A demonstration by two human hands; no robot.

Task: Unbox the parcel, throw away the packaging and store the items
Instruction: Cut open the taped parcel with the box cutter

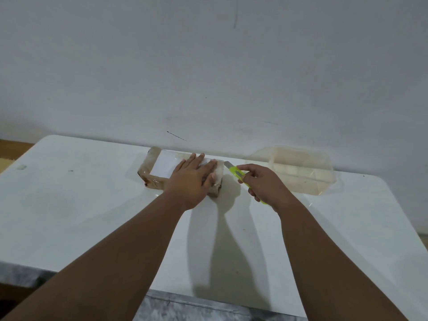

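parcel sits mid-table by the wall, left hand flat on top pinning it, right hand gripping a yellow cutter at its right end. glossy tape looks slippery, probably light, so hold it from above.

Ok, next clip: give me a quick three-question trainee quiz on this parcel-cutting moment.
1. True or false: the left hand lies flat on top of the parcel.
2. What does the right hand hold? A) scissors B) a yellow-green utility knife C) a marker
3. Fill in: the clear plastic container sits to the ____ of the parcel, near the wall.

Key: 1 true. 2 B: the utility knife, blade out and pointing at the parcel's right end. 3 right; it rests on the white table, apart from the parcel.
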